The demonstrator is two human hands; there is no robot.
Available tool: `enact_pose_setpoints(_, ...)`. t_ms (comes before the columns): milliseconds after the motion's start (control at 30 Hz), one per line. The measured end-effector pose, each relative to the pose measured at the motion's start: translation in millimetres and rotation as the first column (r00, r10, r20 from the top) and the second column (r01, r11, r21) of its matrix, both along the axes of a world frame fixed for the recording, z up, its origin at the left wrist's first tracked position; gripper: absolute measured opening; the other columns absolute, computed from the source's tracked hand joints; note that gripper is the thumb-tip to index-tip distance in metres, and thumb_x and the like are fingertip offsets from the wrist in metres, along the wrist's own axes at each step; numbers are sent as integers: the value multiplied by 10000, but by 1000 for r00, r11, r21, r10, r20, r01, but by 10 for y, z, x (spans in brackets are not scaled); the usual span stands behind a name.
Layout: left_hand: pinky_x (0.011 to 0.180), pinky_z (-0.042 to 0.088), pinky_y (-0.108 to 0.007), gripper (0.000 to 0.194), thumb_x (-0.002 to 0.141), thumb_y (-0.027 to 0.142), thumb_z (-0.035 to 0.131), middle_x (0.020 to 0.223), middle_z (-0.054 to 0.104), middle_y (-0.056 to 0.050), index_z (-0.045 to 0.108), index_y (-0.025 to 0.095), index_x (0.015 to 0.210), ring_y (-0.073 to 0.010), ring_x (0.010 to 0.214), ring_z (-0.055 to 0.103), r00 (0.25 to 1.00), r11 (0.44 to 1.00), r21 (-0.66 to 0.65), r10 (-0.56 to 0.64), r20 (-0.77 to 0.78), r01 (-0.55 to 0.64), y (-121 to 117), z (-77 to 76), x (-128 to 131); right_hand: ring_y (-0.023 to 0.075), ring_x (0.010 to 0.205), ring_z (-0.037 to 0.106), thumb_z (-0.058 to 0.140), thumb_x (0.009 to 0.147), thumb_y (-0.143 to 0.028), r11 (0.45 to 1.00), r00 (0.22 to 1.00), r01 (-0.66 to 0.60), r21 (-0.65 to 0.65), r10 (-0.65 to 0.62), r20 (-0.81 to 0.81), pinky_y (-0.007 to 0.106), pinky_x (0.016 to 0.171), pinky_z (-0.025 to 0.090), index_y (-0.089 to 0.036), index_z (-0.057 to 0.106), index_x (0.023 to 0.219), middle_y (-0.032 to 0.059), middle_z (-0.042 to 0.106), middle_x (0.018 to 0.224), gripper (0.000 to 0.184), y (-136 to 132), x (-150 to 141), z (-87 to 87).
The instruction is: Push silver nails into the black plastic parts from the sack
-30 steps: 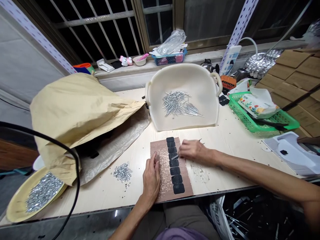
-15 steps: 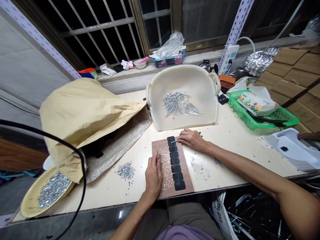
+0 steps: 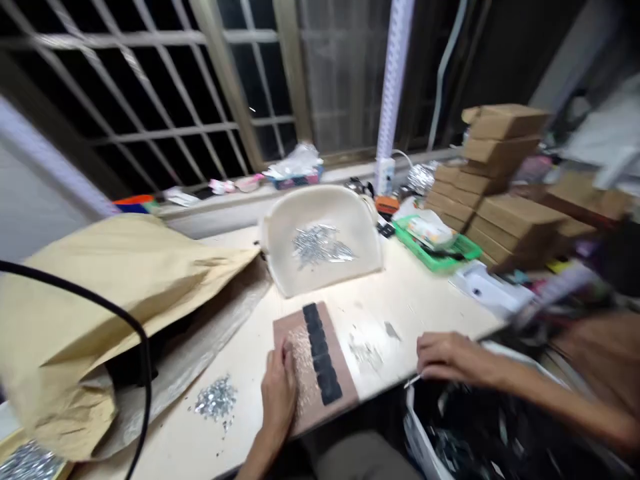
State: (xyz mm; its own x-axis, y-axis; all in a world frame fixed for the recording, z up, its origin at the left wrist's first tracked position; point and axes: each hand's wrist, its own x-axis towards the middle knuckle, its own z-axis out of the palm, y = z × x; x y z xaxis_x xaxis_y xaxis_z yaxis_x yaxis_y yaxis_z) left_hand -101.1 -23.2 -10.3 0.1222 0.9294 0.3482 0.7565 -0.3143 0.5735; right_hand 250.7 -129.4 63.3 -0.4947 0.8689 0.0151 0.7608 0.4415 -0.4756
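Note:
My left hand (image 3: 280, 387) rests at the left edge of a brown board (image 3: 345, 380), fingers extended and lying against it. A column of black rounded pads (image 3: 320, 353) runs down the board, with pale specks to its left. My right hand (image 3: 450, 359) is beyond the table's front edge, closed on a thin metal pin (image 3: 413, 381) whose tip sticks out below the fingers. Under that hand hangs an open bag (image 3: 417, 427) with dark and shiny pieces inside. Motion blurs the view somewhat.
Behind the board, a white plastic basin (image 3: 325, 283) holds many metal pins (image 3: 320, 245). Small silvery pieces (image 3: 216, 399) lie left of the board. A large paper sack (image 3: 125, 280) takes up the left side. A green basket (image 3: 440, 261) and cardboard boxes (image 3: 515, 220) stand at right.
My right hand has moved from the board's upper end, right and toward me, over the bag, with the pin in it. The view has swung right; my left hand stays by the board.

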Motion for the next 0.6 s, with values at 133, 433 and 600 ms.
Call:
enact_pose_setpoints(133, 825, 451, -402, 416, 898, 330, 359, 1019, 572, -131, 478, 130, 1243, -269, 955, 556, 993, 1000, 12, 13, -114, -12, 5, 36, 85, 201, 982, 581, 550, 814, -513, 960, 957, 280, 11, -280, 76, 304, 831, 433, -259, 630, 1102, 56, 634, 1064, 392, -646, 567, 343)
enact_pose_setpoints(433, 789, 445, -395, 456, 852, 359, 432, 867, 567, -63, 448, 170, 1267, -280, 933, 528, 977, 996, 33, -77, -199, 85, -1, 183, 188, 292, 1062, 552, 596, 768, -437, 487, 528, 848, -208, -750, 399, 394, 893, 417, -134, 445, 1326, 168, 558, 1207, 652, -1835, 677, -696)
enact_pose_setpoints(600, 708, 456, -355, 431, 854, 384, 424, 782, 573, -39, 453, 193, 1239, -268, 870, 546, 965, 990, 86, -86, -248, 111, -22, 221, 186, 489, 1321, 84, 651, 636, -625, 328, 339, 937, -117, -780, 526, 581, 997, 216, -233, 129, 1457, 183, 21, 1508, 1049, -1862, 192, -1430)
